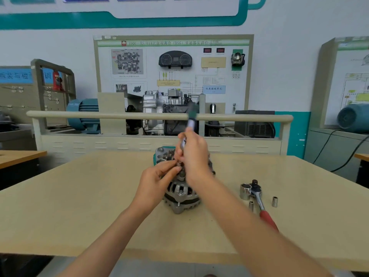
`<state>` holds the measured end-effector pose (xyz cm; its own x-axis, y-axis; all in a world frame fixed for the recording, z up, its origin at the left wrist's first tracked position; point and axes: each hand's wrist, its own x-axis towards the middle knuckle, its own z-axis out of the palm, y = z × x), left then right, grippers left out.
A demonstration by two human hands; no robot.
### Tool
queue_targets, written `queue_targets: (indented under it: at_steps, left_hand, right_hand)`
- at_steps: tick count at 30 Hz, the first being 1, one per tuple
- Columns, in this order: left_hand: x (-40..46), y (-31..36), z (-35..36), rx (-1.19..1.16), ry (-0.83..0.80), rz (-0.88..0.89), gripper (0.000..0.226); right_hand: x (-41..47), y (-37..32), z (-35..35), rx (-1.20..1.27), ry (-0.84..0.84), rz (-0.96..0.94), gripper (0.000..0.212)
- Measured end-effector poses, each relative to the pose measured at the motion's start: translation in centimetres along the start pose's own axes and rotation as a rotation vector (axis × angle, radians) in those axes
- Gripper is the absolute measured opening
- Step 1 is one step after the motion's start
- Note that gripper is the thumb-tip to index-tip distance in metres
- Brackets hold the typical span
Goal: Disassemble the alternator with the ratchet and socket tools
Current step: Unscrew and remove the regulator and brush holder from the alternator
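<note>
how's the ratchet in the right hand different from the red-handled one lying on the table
The held ratchet has a dark green grip and points up and away, motion-blurred, its lower end at the alternator; the red-handled ratchet lies flat on the table, untouched. The right hand grips the first; the second rests against a large socket. Both have shiny metal shafts.

Hands [194, 154] on alternator [182, 191]

Transmission training board [173, 64] behind beige table [79, 206].
</note>
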<state>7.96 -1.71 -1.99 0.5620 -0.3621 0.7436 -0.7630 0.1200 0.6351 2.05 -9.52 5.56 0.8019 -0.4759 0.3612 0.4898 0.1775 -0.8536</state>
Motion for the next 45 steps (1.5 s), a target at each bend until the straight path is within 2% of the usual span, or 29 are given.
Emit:
queue_targets:
  at_steps: [2,3,5,7,9,11,12,14,16,18,20,23,26,30,32,34,40,42,45]
  left_hand:
    - [-0.1,0.1,0.0,0.061,0.007,0.036,0.059]
    - [-0.2,0.2,0.1,0.070,0.005,0.034,0.068]
    - [-0.2,0.2,0.0,0.075,0.005,0.026,0.068]
    - [-0.2,0.3,0.0,0.074,0.015,0.020,0.051]
    - [-0.2,0.2,0.0,0.064,-0.002,0.012,0.024]
    - [-0.2,0.1,0.1,0.080,-0.008,0.007,0.015]
    - [-0.2,0.1,0.1,0.078,-0.007,0.010,0.015]
    - [-0.2,0.2,0.2,0.056,0.004,0.011,0.016]
    - [-0.2,0.1,0.2,0.061,0.007,0.021,0.019]
    - [-0.4,-0.2,0.1,0.098,0.017,0.032,0.023]
    - [-0.5,-0.1,0.0,0.110,0.028,0.031,0.032]
    - [-0.5,0.4,0.0,0.118,0.017,0.037,0.040]
    - [-0.4,0.5,-0.1,0.136,-0.008,0.050,0.030]
    - [-0.5,0.4,-0.4,0.092,-0.027,0.020,0.029]
    - [-0.5,0.4,-0.4,0.117,-0.015,0.018,0.032]
    - [-0.6,0.3,-0.3,0.141,-0.009,0.026,0.034]
    - [-0.4,0.3,-0.4,0.087,-0.021,-0.010,0.032]
    - [-0.2,0.3,-0.8,0.120,-0.060,0.001,0.033]
    - [0.3,0.3,-1.6,0.263,-0.160,0.079,0.040]
  right_hand:
    - [-1.2,1.3,1.2,0.133,0.279,-0.113,0.031]
    - [-1.4,1.5,1.8,0.178,0.335,-0.124,0.031]
    - [-0.9,1.0,2.1,0.122,0.314,-0.088,0.031]
    - [0.2,0.1,1.4,0.004,0.136,0.016,0.028]
    - [1.3,-1.2,0.2,-0.073,-0.194,0.185,0.026]
    - [2.0,-2.2,-1.2,-0.111,-0.475,0.267,0.029]
    - [2.1,-2.4,-1.7,-0.125,-0.528,0.259,0.031]
    - [1.6,-2.1,-1.5,-0.127,-0.449,0.189,0.031]
    - [0.0,-0.6,-0.2,-0.062,-0.128,0.009,0.030]
    - [-1.4,1.2,1.1,0.129,0.207,-0.114,0.029]
    - [-1.8,1.6,1.8,0.260,0.340,-0.114,0.028]
    - [-1.4,1.0,1.5,0.175,0.270,-0.102,0.027]
    - [-1.3,0.5,0.7,0.157,0.114,-0.068,0.025]
    - [-0.6,-0.8,-0.3,0.318,-0.038,-0.022,0.025]
    - [-0.2,-1.6,-0.8,0.325,-0.031,-0.066,0.025]
    - [0.2,-2.0,-1.3,0.227,-0.016,-0.111,0.024]
    - [0.7,-1.6,-1.8,0.246,-0.100,-0.059,0.023]
    - [0.8,-1.3,-1.8,0.146,-0.052,-0.105,0.023]
    - [1.0,-0.7,-2.4,-0.146,0.057,-0.295,0.023]
